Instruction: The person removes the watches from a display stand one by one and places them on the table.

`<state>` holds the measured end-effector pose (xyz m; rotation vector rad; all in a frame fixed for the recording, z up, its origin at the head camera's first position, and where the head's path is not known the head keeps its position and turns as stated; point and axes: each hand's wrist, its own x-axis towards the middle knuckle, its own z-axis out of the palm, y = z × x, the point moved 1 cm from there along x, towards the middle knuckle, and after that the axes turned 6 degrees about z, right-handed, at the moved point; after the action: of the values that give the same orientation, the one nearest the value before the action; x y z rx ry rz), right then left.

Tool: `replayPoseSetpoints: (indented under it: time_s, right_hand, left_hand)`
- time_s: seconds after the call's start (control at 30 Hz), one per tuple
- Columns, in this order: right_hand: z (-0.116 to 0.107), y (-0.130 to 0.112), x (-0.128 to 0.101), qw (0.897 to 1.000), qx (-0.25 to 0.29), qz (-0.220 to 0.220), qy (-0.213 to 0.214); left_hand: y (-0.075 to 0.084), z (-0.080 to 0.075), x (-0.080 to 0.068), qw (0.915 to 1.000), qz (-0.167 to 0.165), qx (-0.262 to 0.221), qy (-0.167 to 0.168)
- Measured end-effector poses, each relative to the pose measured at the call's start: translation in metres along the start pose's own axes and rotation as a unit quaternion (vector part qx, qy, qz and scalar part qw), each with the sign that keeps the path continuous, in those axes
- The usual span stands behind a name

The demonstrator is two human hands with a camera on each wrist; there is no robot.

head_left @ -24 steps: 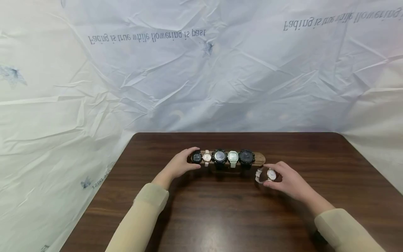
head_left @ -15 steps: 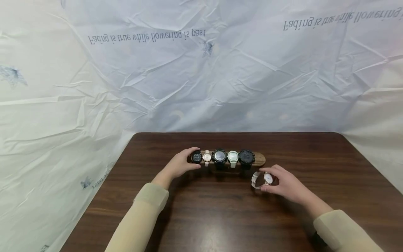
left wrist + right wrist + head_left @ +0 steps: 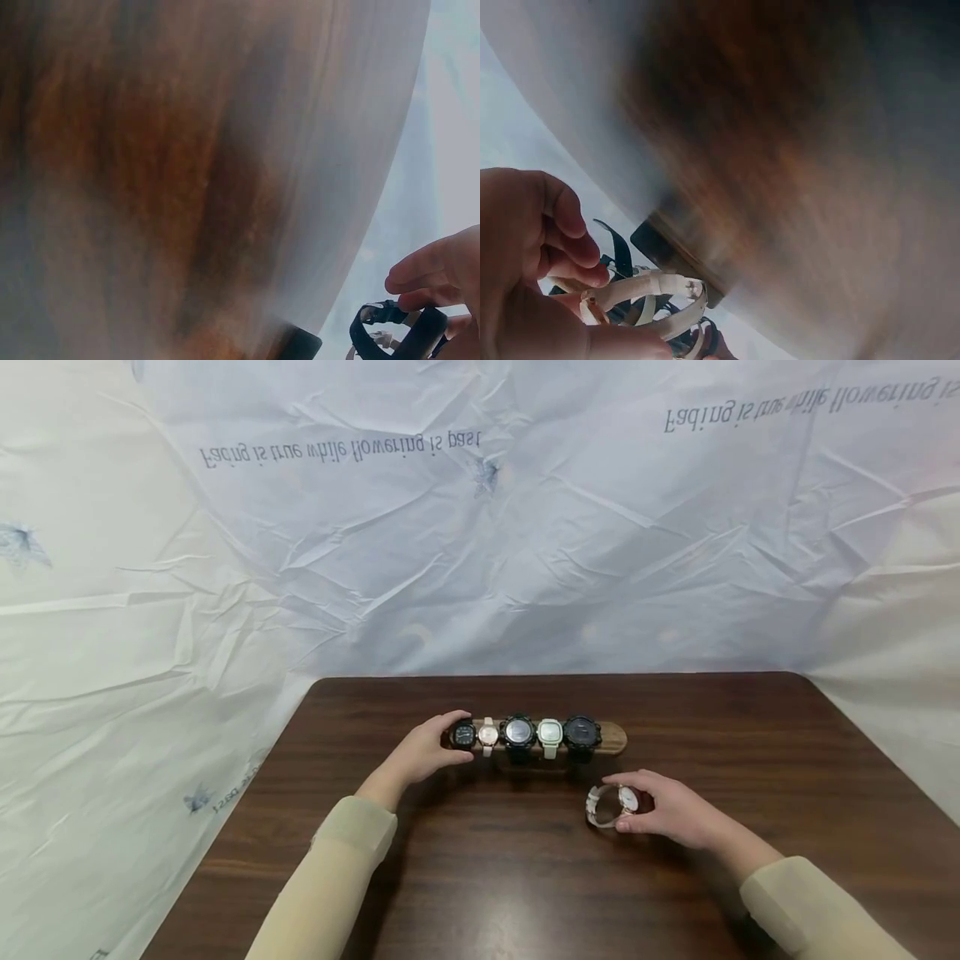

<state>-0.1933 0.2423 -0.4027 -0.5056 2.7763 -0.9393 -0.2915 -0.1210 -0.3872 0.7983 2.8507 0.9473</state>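
A dark wooden watch stand (image 3: 613, 737) lies across the brown table (image 3: 525, 877) and carries several watches. My left hand (image 3: 420, 754) grips the stand's left end around a small black watch (image 3: 462, 735); its fingers (image 3: 431, 274) and that black strap (image 3: 397, 330) show in the left wrist view. My right hand (image 3: 671, 810) pinches a white-strapped watch (image 3: 611, 803) with a round pale face, held just above the table in front of the stand's right end. The pale strap (image 3: 656, 296) curls under my fingers (image 3: 555, 225) in the right wrist view.
On the stand sit a pink watch (image 3: 488, 736), a large black one (image 3: 519, 732), a pale green one (image 3: 550, 733) and another black one (image 3: 582, 732). A crinkled white sheet (image 3: 480, 527) covers the wall behind and the sides of the table.
My right hand has drawn the white watch away from the stand's right end, toward me and slightly left, lowering it near the table. The left hand has stayed on the stand.
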Motion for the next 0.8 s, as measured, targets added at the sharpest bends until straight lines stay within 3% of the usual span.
replayPoseSetpoints:
  time_s: [0.43, 0.8]
  right_hand:
    - [0.0045, 0.0096, -0.0009, 0.998, -0.055, -0.032, -0.018]
    - [0.0071, 0.0098, 0.0014, 0.998, -0.053, -0.024, -0.003]
  left_hand:
    - [-0.0005, 0.0001, -0.0004, 1.0, 0.009, -0.001, -0.001]
    - [-0.0007, 0.0001, 0.0003, 1.0, 0.008, 0.001, 0.002]
